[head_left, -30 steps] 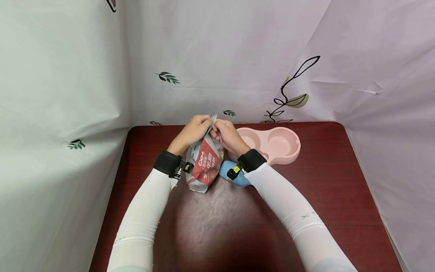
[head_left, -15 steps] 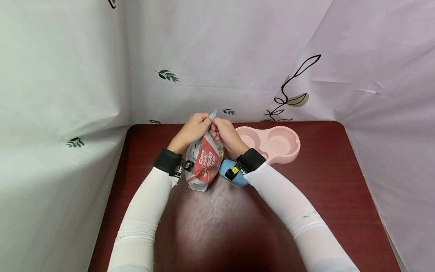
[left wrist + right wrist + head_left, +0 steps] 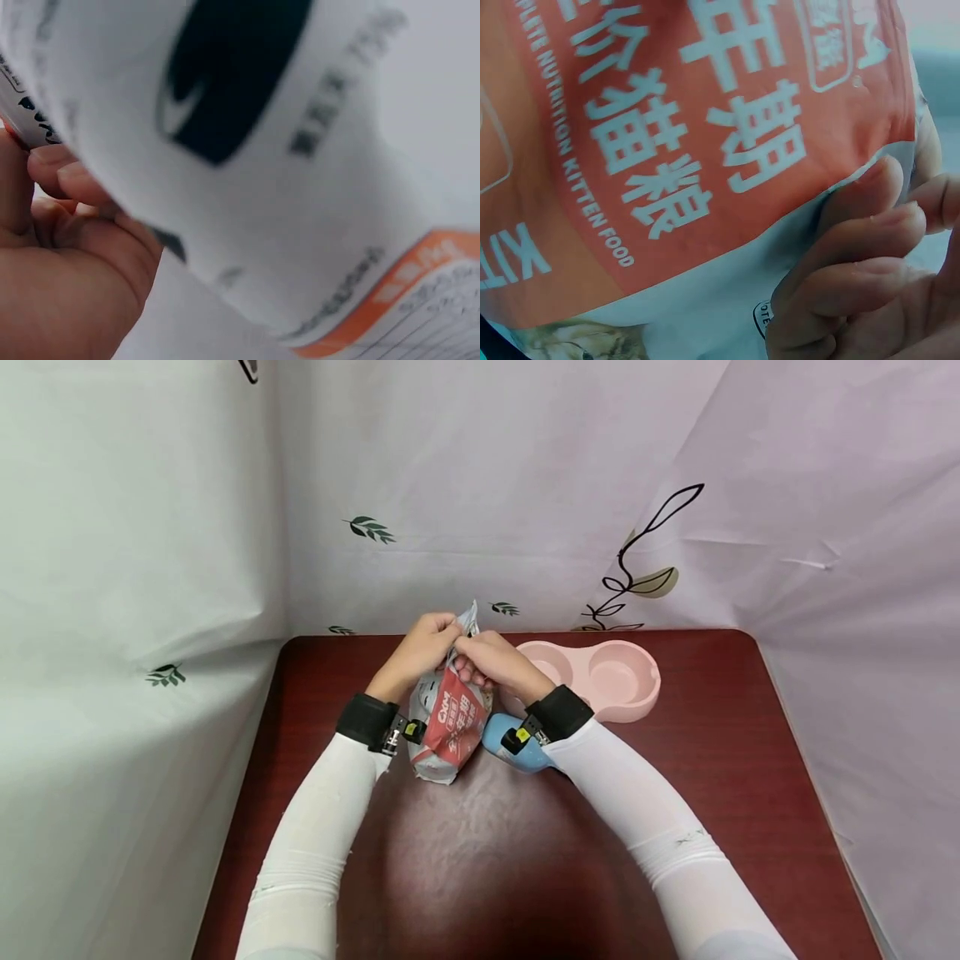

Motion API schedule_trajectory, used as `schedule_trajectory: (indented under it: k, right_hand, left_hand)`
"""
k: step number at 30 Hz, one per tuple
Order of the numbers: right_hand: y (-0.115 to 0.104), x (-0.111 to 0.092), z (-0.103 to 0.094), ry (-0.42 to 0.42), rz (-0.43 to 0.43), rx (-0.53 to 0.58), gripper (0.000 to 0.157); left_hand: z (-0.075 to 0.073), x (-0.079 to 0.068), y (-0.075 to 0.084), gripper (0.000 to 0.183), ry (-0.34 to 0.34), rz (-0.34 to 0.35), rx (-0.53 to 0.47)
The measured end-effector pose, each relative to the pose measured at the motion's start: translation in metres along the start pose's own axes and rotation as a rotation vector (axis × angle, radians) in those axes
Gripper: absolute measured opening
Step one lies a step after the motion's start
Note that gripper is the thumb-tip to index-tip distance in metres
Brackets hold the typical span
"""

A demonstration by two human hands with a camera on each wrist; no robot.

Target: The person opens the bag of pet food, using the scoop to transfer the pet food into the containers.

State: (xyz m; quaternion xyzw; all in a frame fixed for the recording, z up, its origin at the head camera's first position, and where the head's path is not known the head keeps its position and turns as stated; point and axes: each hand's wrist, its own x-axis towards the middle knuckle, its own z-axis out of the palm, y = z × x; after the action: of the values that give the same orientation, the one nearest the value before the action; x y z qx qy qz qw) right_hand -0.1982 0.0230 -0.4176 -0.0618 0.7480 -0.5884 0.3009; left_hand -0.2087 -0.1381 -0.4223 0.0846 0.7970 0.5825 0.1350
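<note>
L hand [image 3: 427,643] & R hand [image 3: 491,662] together at frame centre, both pinching bag [image 3: 450,727] top; pink bowl [image 3: 600,681] right.

Blue object [image 3: 517,753] — half under sleeve [image 3: 637,810]

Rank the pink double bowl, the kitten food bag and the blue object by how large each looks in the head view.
1. Pink double bowl.
2. Kitten food bag, close to the bowl in size but partly hidden by hands.
3. Blue object, mostly hidden under the right wrist, so unsure.
</note>
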Motion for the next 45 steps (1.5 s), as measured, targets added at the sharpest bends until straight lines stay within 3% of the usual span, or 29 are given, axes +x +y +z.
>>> schedule_trajectory:
  k: [5,14,19,33,40,45]
  right_hand:
    - [0.000,0.001,0.001,0.006,-0.027,-0.031,0.037]
    - [0.006,-0.001,0.006,0.019,-0.088,-0.003,0.036]
    - [0.008,-0.001,0.005,0.027,-0.110,-0.013,0.036]
    - [0.020,-0.004,0.006,0.007,-0.108,0.037,0.033]
    - [0.023,-0.011,0.001,0.001,-0.133,0.093,0.030]
    - [0.020,-0.015,-0.009,-0.004,-0.150,0.021,0.031]
  left_hand:
    - [-0.003,-0.005,0.007,0.029,-0.007,-0.040,0.086]
    - [-0.013,-0.021,0.013,0.031,-0.145,-0.191,0.130]
    - [-0.015,-0.031,0.016,0.041,-0.187,-0.189,0.143]
    - [-0.017,-0.040,0.009,0.037,-0.196,-0.163,0.067]
    - [-0.019,-0.045,0.013,0.039,-0.125,-0.159,0.139]
    - [-0.020,-0.046,0.014,0.039,-0.091,-0.168,0.147]
